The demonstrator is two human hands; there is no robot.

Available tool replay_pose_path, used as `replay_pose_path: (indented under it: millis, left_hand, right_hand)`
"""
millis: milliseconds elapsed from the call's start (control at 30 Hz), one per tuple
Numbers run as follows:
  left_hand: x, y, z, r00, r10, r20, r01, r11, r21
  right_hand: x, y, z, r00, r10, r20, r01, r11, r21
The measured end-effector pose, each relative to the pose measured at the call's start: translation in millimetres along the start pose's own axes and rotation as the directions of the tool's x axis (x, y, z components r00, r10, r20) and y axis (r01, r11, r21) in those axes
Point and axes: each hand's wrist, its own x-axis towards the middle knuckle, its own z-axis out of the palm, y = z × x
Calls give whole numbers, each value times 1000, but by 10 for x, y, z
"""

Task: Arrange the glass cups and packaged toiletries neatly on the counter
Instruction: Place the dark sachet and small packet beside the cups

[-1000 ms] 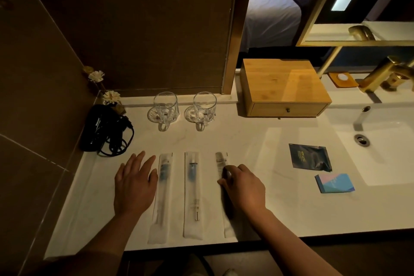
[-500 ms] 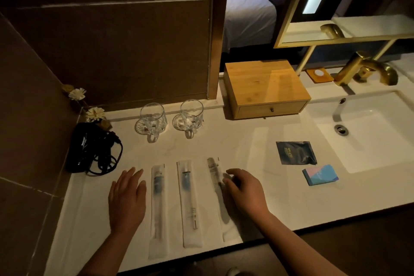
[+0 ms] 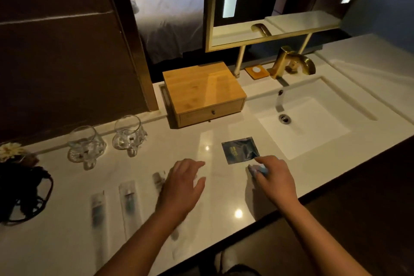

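left hand [image 3: 179,188]: flat, fingers spread, empty, over third long sachet [image 3: 159,178] | right hand [image 3: 276,178]: fingers curled on light-blue packet [image 3: 261,169], beside dark sachet [image 3: 240,149] | glass cups [image 3: 86,145] [image 3: 127,135]: upright, side by side at back of counter [image 3: 67,242]

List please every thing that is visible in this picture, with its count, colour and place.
glass cups: 2, clear, rear left of counter, side by side
long packets: 3, clear and white, front left, in a row; the third partly under the left hand
dark sachet: 1, dark blue, counter centre, before the sink
light blue packet: 1, under the right hand's fingers
wooden box: 1, light brown, rear centre
sink: 1, white, right
faucet: 1, gold, behind sink
black corded appliance: 1, far left
flowers: white, far left; count unclear
counter: 1, white
left hand: open, over the third packet
right hand: on the light blue packet
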Motion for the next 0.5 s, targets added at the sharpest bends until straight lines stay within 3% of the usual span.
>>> replay_pose_path:
  millis: [200,367,500]
  left_hand:
    - [492,647,671,997,-7,73,3,998,59]
    - [837,736,879,974,-63,220,14,976,216]
    - [1160,765,879,933,-118,341,16,957,289]
  right_hand:
    - [402,543,-231,942,-97,322,177,957,-229]
    - [468,787,-214,920,-204,334,299,918,-261]
    - [449,935,-241,940,-144,308,216,953,-212]
